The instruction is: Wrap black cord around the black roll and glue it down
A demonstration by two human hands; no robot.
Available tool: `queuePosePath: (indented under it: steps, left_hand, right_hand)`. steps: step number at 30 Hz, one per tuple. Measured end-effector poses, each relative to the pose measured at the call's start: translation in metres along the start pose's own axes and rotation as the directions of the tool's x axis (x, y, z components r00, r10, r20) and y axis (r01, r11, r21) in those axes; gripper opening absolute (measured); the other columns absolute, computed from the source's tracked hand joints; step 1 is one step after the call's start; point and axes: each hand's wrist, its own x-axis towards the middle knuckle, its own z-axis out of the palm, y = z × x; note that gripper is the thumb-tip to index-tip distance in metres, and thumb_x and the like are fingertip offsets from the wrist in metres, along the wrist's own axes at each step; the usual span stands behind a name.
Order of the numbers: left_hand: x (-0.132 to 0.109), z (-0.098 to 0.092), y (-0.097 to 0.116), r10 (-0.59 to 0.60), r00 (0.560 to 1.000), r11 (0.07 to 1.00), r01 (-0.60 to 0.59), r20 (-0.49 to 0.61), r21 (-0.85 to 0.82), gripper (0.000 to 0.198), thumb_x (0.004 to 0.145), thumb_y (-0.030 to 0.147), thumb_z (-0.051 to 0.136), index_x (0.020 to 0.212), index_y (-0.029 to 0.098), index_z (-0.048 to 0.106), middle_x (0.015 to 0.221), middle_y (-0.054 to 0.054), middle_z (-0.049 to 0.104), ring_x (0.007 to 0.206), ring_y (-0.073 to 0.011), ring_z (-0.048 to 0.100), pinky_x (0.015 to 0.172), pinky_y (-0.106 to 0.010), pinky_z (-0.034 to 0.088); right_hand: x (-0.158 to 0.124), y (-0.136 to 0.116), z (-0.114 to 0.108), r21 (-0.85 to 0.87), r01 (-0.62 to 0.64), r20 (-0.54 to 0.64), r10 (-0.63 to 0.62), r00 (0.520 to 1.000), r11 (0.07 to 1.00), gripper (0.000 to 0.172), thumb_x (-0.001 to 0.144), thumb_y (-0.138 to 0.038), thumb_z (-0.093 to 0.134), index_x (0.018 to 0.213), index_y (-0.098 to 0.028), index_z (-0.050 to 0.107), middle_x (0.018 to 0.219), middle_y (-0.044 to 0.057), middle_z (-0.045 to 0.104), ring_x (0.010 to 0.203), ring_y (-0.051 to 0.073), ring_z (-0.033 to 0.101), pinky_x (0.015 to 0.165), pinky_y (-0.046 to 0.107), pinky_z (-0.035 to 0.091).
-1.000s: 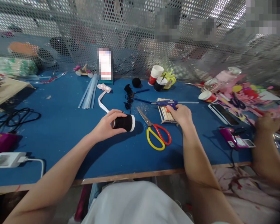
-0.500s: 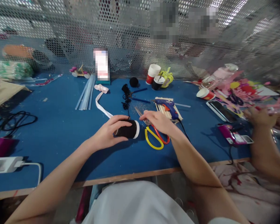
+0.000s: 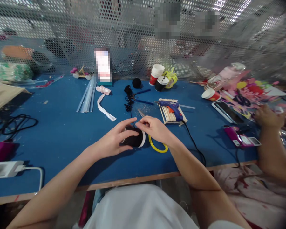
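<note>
A paper cup wound in black cord lies on its side, its white rim facing right. My left hand is wrapped round it from the left, thumb below and fingers over the top. My right hand is closed in a pinch at the cup's upper edge, where the thin black cord comes in from a loose tangle behind. The fingertips partly hide the cord. Under my right hand lie scissors with a yellow handle loop; their blade tip pokes out beyond the fingers.
Behind are pliers, a black ball, white ribbon, glue sticks and stacked paper cups. A glue gun rests on a stick frame, its cable trailing forward. At right, a co-worker's hands are beside a phone.
My right hand has moved left from above the scissors to the cup and pinched at the cord. The cup has shifted slightly right and nearer me, and the ribbon's end now shows.
</note>
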Motion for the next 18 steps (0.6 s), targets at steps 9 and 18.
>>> queuePosePath:
  steps: [9,18]
  left_hand:
    - [0.0,0.003,0.01,0.004,0.996,0.997,-0.01,0.085,0.075,0.041,0.076,0.019,0.061,0.115,0.023,0.051,0.115,-0.012,0.034,0.101,-0.023,0.046,0.087,-0.039,0.047]
    - [0.002,-0.003,0.005,-0.175,0.984,0.981,0.171,-0.037,-0.093,0.06,0.068,0.036,0.068,0.119,0.018,0.041,0.114,-0.012,0.041,0.108,-0.0248,0.045,0.09,-0.039,0.043]
  right_hand:
    - [0.006,0.0,0.0,0.108,0.071,0.239,-0.095,0.966,0.992,0.03,0.084,-0.04,0.045,0.078,-0.016,0.062,0.081,0.004,0.062,0.078,0.014,0.055,0.07,0.027,0.04]
    - [0.005,0.004,0.003,0.447,-0.059,0.004,0.064,0.998,0.892,0.024,0.077,-0.04,0.056,0.075,-0.016,0.059,0.071,0.0,0.059,0.063,0.01,0.051,0.06,0.024,0.04]
